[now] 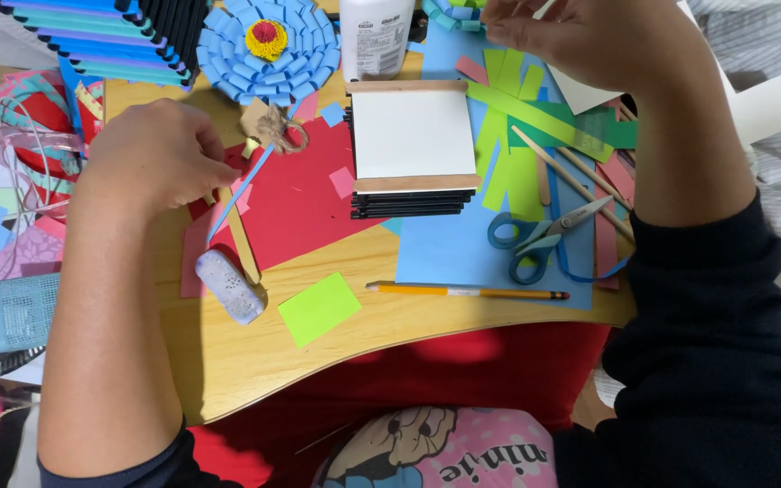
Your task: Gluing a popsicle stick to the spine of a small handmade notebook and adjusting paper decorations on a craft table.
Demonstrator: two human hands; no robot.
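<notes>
From my remote seat I count one package: a white plastic glue bottle (pixel 375 36) standing at the far edge of the wooden table (pixel 255 357), between the blue paper flower (pixel 268 47) and my right hand (pixel 589 41). Its white label carries small dark print. I see no signs or screens.

Fingertips of both hands hidden, right hand (pixel 589 36) and glue bottle (pixel 377 36) cut by the top edge.

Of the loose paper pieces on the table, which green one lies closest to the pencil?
The bright green rectangle, alone on bare wood just left of the pencil. The other green strips lie farther up, on blue paper.
</notes>
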